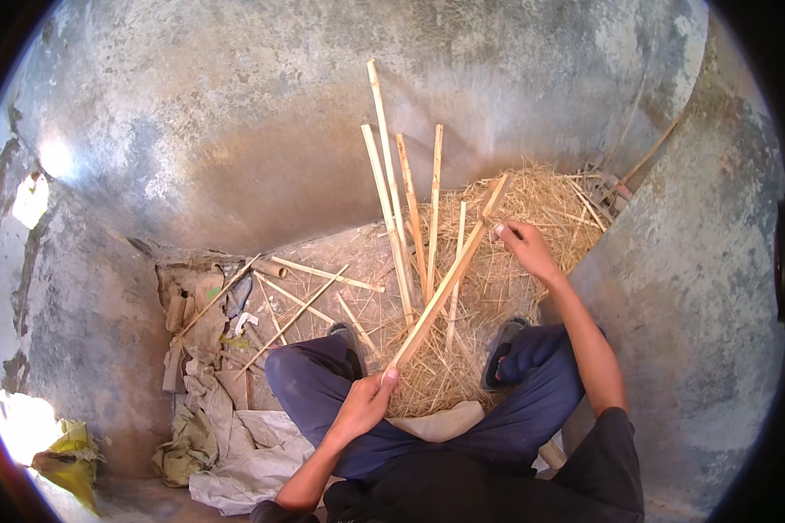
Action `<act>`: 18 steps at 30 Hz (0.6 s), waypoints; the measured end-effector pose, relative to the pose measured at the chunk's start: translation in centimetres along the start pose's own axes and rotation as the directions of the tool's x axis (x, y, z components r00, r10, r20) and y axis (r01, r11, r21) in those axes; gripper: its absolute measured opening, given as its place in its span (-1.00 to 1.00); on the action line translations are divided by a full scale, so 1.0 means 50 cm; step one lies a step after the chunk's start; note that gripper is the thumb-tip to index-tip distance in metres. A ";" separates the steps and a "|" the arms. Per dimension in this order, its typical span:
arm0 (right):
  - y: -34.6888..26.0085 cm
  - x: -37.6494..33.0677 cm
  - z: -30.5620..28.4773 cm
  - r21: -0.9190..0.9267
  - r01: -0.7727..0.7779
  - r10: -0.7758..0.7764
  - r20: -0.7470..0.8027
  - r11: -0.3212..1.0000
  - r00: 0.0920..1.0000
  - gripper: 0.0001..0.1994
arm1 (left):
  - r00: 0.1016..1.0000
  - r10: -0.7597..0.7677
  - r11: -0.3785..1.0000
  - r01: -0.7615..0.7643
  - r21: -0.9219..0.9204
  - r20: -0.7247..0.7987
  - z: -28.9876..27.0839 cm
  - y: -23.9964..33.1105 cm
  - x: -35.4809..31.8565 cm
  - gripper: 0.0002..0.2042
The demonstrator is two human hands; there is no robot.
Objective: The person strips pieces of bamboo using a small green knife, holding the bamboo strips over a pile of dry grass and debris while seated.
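At 7 o'clock, crumpled sacks [253, 458] lie on the ground, and toward 8 o'clock some loose sticks [293, 322] are scattered. Close to 6 o'clock is the left hand [366, 408]; its fingers are closed around the lower end of a long pale strip [441, 295], with the thumb along it. This strip, which looks like split bamboo or wood, slants from there up to about 2 o'clock. I judge it light and rather stiff, with a little spring along its length; its surface may be dry, not slippery, but the edges could be sharp or give splinters. A hold on the broad faces near the ends should therefore be the safest. At 12 o'clock, several narrower strips [435, 192] stand beyond it. At 3 o'clock, the right hand [528, 251] has its fingers bent beside the strip's upper part; whether it pinches or only touches, I cannot tell. Behind, toward 2 o'clock, is heaped straw [549, 205].
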State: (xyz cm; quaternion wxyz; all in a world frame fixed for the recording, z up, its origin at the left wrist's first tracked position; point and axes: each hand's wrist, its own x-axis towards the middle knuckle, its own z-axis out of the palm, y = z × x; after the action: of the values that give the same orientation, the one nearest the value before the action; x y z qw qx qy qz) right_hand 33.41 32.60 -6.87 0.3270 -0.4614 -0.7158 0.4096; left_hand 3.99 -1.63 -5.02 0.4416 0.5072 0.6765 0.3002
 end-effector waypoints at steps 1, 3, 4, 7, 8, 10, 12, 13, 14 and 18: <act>0.006 0.004 -0.007 0.205 -0.128 0.106 0.118 0.970 0.987 -0.60 | 1.000 0.000 1.000 0.000 0.004 0.003 -0.002 0.000 0.001 -0.45; -0.004 -0.007 -0.021 0.291 -0.236 0.186 0.191 0.927 0.964 -0.54 | 0.998 0.028 0.999 -0.027 0.019 -0.049 -0.004 0.009 0.006 -0.46; -0.016 -0.011 -0.021 0.330 -0.289 0.219 0.232 0.899 0.948 -0.50 | 0.996 0.042 0.999 -0.040 0.027 -0.078 -0.005 0.016 0.010 -0.47; -0.025 -0.041 0.008 -0.028 -0.070 0.075 0.303 0.997 0.950 -0.40 | 0.976 0.129 0.980 -0.099 0.174 -0.173 -0.005 0.044 0.026 -0.50; -0.044 -0.050 0.016 -0.109 0.025 0.020 0.393 0.994 0.919 -0.35 | 0.974 0.113 0.977 -0.073 0.198 -0.197 -0.007 0.050 0.030 -0.51; -0.097 -0.069 0.014 -0.137 0.131 -0.035 0.550 0.982 0.834 -0.36 | 0.967 0.085 0.969 -0.024 0.245 -0.239 -0.009 0.060 0.038 -0.54; -0.135 -0.079 0.010 -0.092 0.128 -0.055 0.561 0.988 0.826 -0.40 | 0.956 0.106 0.955 -0.021 0.295 -0.273 -0.010 0.057 0.045 -0.56; -0.152 -0.082 0.006 -0.037 0.072 -0.045 0.497 0.997 0.867 -0.42 | 0.950 0.117 0.948 -0.020 0.319 -0.288 -0.009 0.056 0.048 -0.57; -0.160 -0.078 0.006 0.025 0.032 -0.039 0.393 0.999 0.918 -0.45 | 0.948 0.123 0.945 -0.022 0.326 -0.293 -0.010 0.057 0.052 -0.58; -0.180 -0.033 -0.001 0.204 0.093 -0.066 -0.135 0.974 0.989 -0.51 | 0.942 0.152 0.929 -0.033 0.368 -0.298 0.007 0.054 0.061 -0.62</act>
State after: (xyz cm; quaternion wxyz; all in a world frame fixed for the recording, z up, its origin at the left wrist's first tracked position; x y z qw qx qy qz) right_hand 30.52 28.96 1.03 0.4350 -0.4205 -0.6640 0.4393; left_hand 5.17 2.05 -3.77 0.2107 0.5551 0.7575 0.2716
